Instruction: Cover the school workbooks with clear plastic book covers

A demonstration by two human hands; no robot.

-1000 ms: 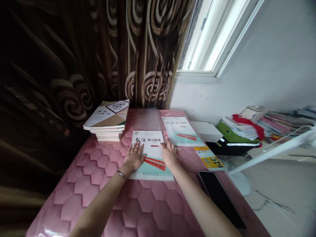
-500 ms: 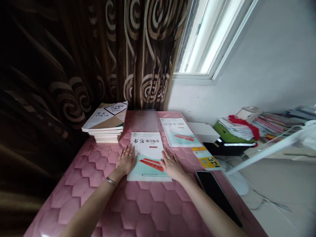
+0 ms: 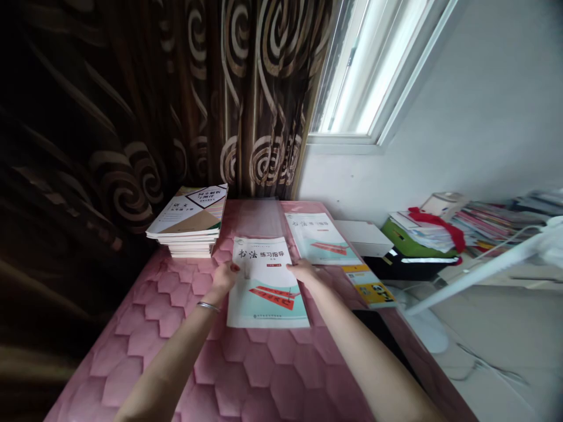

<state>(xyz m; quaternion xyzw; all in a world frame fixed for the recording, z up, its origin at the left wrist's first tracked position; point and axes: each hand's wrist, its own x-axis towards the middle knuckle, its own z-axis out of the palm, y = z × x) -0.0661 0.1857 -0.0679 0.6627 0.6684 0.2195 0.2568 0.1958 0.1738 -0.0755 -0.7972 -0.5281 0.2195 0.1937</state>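
Note:
A white and pale-green calligraphy workbook (image 3: 270, 299) with red strips on its cover lies in front of me on the pink padded tabletop (image 3: 259, 375). My left hand (image 3: 226, 275), with a silver bangle at the wrist, pinches its left edge. On the opposite edge my right hand (image 3: 301, 271) grips it with closed fingers. Beyond my right hand is a second workbook (image 3: 323, 238) with the same cover, lying flat. A clear plastic sheet (image 3: 257, 218) lies behind the held workbook.
At the back left stands a stack of books (image 3: 189, 217). On the right are a yellow panda booklet (image 3: 372, 288), a black phone (image 3: 385, 337) partly under my forearm, a white box (image 3: 365, 239) and a white lamp (image 3: 475, 272). A patterned curtain (image 3: 211, 105) hangs behind.
Both hands have gone from lying flat with spread fingers at the workbook's sides to gripping its edges. The workbook has barely shifted, and my right forearm now covers more of the phone.

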